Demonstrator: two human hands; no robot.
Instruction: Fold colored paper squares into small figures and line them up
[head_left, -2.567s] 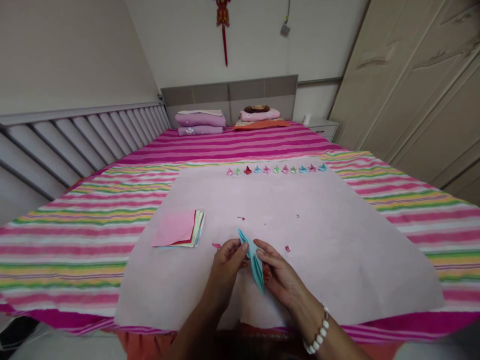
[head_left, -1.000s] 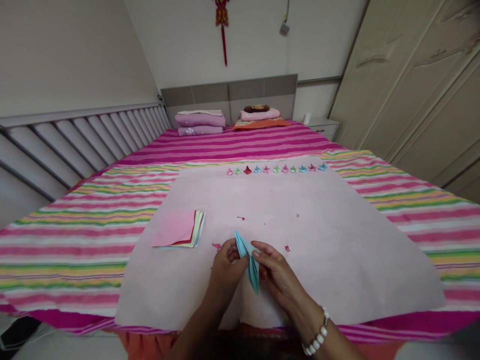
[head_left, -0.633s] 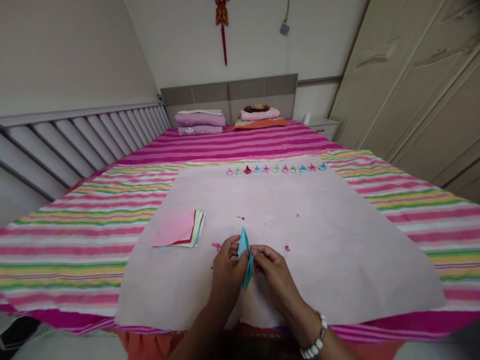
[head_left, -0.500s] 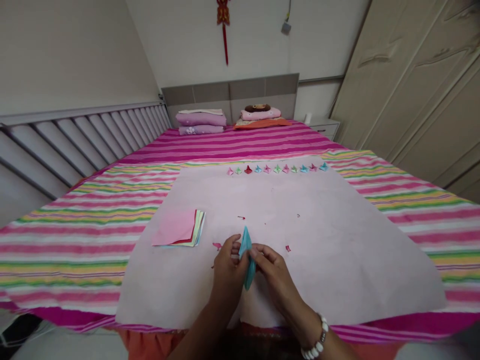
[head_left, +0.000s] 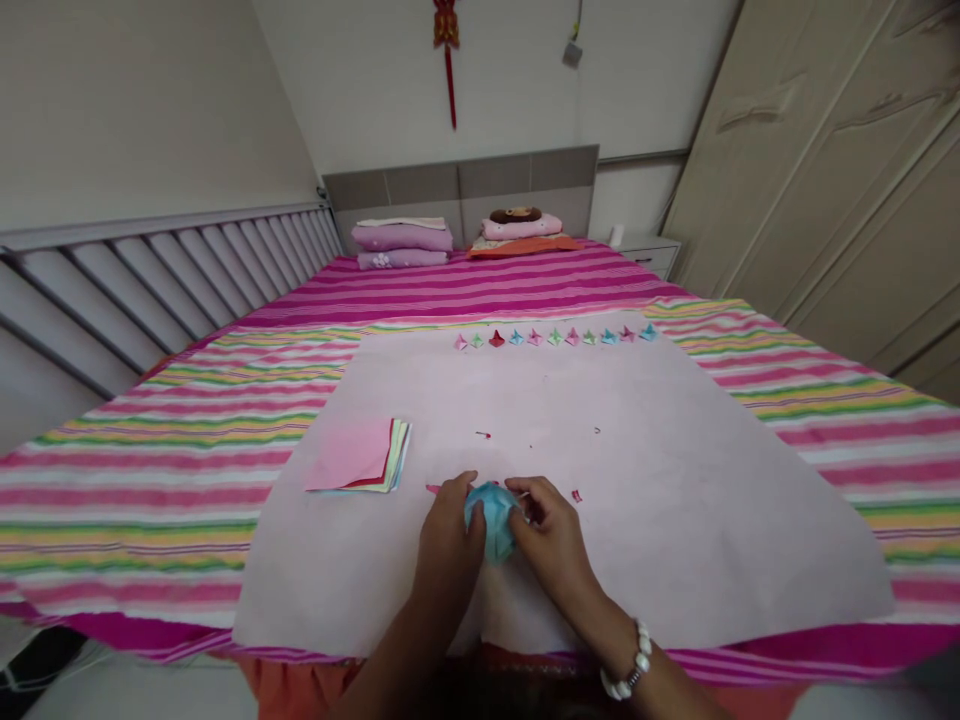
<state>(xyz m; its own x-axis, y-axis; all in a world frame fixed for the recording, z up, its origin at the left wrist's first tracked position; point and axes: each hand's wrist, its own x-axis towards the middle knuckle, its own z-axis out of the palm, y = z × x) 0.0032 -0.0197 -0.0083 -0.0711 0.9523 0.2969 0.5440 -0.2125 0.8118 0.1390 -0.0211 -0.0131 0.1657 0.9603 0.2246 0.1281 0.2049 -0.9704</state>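
Note:
A light-blue folded paper (head_left: 495, 525) is between my two hands, its broad creased face turned up. My left hand (head_left: 450, 530) grips its left side, thumb on top. On the right side, the thumb and fingers of my right hand (head_left: 551, 535) pinch its edge; a white bead bracelet is on that wrist. To the left lies a stack of square coloured papers (head_left: 352, 455), pink on top. Along the far edge of the pale sheet (head_left: 675, 500) runs a row of small folded paper pieces (head_left: 555, 338) in pink, green, red and blue.
Small red scraps (head_left: 576, 495) lie around my hands, one partly hidden behind the left. The sheet rests on a striped bedspread (head_left: 195, 450). Folded bedding (head_left: 401, 240) is stacked by the headboard (head_left: 525, 175). A slatted rail (head_left: 225, 255) borders the left side.
The light-blue paper has turned from a narrow, edge-on shape to a wide, rounded face. My left hand has shifted slightly and both hands now hold it from opposite sides.

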